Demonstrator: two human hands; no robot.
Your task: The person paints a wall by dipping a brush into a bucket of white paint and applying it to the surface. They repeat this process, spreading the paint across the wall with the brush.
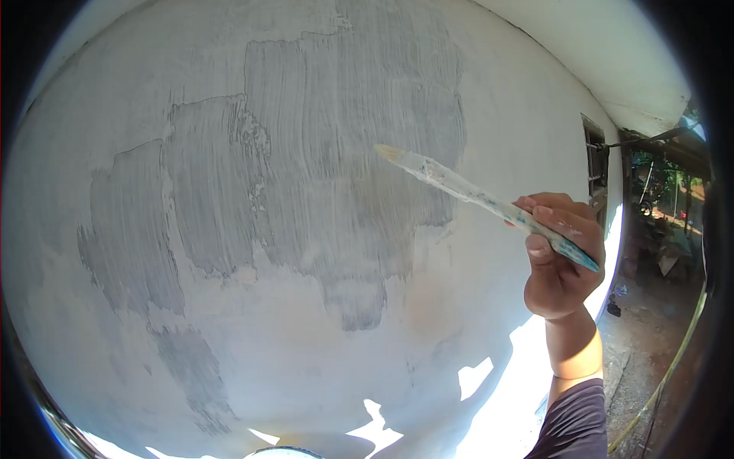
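Observation:
My right hand [564, 249] is closed around the handle of a paint-spattered brush [474, 195], with white and teal stains on it. The brush points up and to the left, its pale bristles in front of a white wall [489, 115]. Broad grey streaked patches [344, 168] cover the middle and left of that wall. Whether the bristles touch the surface cannot be made out. My left hand is out of view.
A barred window [596, 164] is set in the wall at the right. Beyond it, a yellowish hose [680, 363] hangs beside a cluttered yard. The rim of a round container [284, 451] shows at the bottom edge.

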